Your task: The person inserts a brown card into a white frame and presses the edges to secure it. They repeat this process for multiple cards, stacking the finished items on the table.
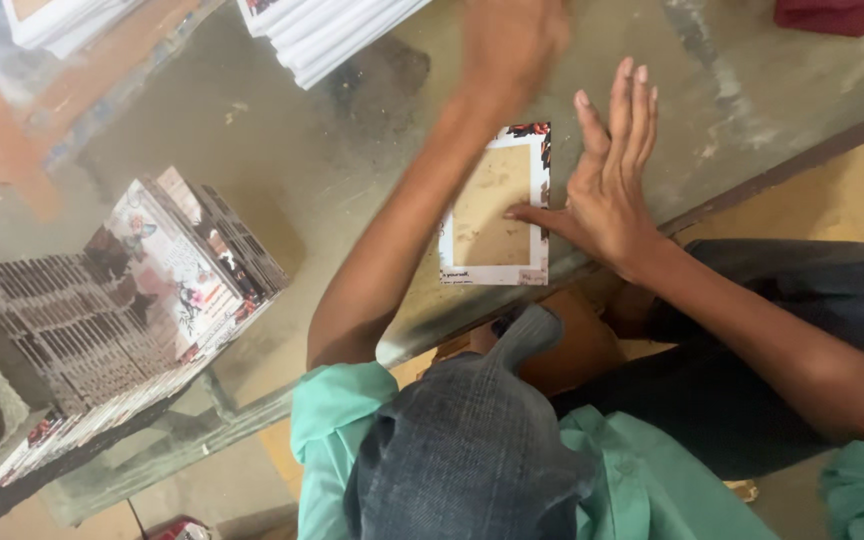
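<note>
The right hand (pixel 612 175) lies flat with fingers straight, its thumb pressing the edge of a white-bordered card (pixel 495 208) on the worn table (pixel 282 150). The left hand (pixel 510 40), blurred, is raised beyond the card. A leaning stack of printed cards (pixel 192 265) stands well apart on the left.

My arms are bare from the short sleeves down to the hands. The shirt I wear is a plain mint green, its sleeves ending above the elbow with a turned hem, the cloth creased and loose around the shoulders. A piece of faded blue-grey denim, coarse in weave and with a stitched seam along its edge, lies over my front. My trousers are dark, near black. My left hand (pixel 507 45) and right hand (pixel 607 185) carry no rings, bands or gloves.
</note>
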